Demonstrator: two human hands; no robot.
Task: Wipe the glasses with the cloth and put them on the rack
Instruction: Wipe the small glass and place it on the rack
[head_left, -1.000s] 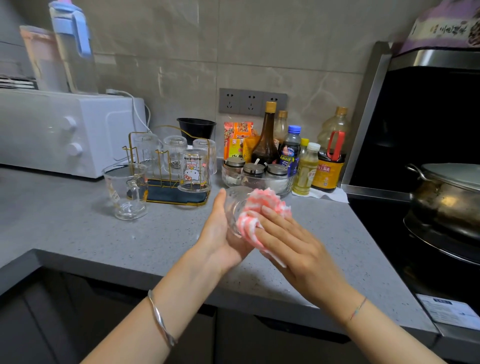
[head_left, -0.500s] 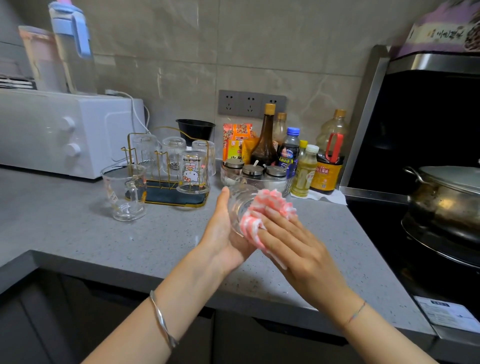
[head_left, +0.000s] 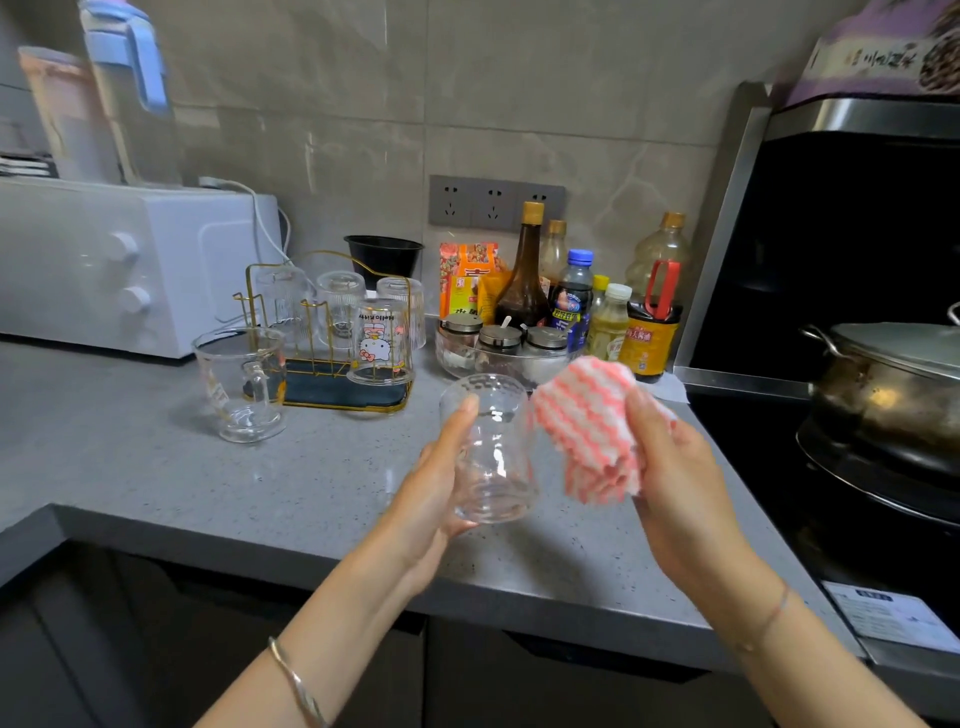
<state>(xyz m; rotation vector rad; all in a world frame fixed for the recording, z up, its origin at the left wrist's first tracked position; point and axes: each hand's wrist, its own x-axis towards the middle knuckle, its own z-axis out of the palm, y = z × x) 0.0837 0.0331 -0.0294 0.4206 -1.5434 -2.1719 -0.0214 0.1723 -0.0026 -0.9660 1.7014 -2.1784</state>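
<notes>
Two hands work above the near edge of the grey surface. Left hand grips a clear glass around its side, held upright in the air, fingers wrapped behind it and thumb on the near wall. Right hand clutches a folded pink-and-white cloth just beside the glass, apart from it, with no contact visible. Wiping of this glass appears finished or paused; judged next move: carry it leftward and invert it over a free peg. Farther back stands the gold wire rack, already bearing several upturned glasses, one printed with a cartoon cat. One handled glass mug waits unwiped on the surface just left of the rack.
</notes>
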